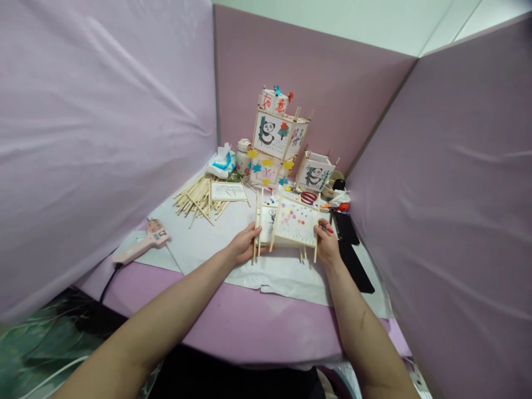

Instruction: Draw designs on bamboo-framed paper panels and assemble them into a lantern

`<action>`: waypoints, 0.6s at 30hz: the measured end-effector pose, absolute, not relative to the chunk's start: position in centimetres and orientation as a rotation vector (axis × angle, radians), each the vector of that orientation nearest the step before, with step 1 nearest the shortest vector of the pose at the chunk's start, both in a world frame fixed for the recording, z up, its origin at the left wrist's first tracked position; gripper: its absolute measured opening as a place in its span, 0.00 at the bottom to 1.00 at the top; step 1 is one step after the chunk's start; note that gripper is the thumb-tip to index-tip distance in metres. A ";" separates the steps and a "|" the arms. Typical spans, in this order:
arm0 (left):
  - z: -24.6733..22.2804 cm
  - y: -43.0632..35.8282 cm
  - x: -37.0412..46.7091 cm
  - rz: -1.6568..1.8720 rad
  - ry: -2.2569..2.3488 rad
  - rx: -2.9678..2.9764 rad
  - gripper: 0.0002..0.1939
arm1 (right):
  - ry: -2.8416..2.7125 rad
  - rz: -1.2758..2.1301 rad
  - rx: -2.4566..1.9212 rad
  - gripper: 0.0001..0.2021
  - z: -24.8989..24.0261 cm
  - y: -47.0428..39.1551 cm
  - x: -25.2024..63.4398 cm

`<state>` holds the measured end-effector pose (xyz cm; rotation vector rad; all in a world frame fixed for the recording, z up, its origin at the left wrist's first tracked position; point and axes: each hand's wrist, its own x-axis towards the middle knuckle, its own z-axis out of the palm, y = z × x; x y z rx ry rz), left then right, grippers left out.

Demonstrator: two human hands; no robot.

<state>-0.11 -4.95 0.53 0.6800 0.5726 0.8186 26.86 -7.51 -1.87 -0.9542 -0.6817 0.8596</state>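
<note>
My left hand (246,244) is closed on the stick edge of a framed panel with a black drawing (266,220), partly hidden behind another panel. My right hand (326,241) grips the side of that nearer one, a stick-framed panel with coloured dots (297,221), held tilted. A thin red-tipped item (326,228), perhaps a pen, also shows at the right fingers. The two panels overlap just above the table's white paper. Behind them stands a tiered paper lantern (272,138) with panda pictures and coloured flowers.
At left lie a pink glue gun (141,245) with its cord, a pile of wooden sticks (199,200) and a framed drawing (228,192). A tissue pack (222,162) and jar (243,158) stand behind. Rightward are a small panda lantern (316,174), red-handled scissors (308,197) and a dark phone (346,228).
</note>
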 end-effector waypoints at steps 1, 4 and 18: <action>0.5 -5.0 -0.1 0.811 0.569 0.683 0.14 | -0.710 0.869 -0.977 0.20 -2.0 -7.6 26.2; 0.4 -4.9 -0.1 0.793 0.559 0.687 0.14 | -0.764 0.866 -1.031 0.20 -2.4 -7.8 24.8; 0.6 -5.1 -0.2 0.760 0.521 0.708 0.17 | -0.801 0.844 -1.071 0.25 -2.4 -8.1 23.6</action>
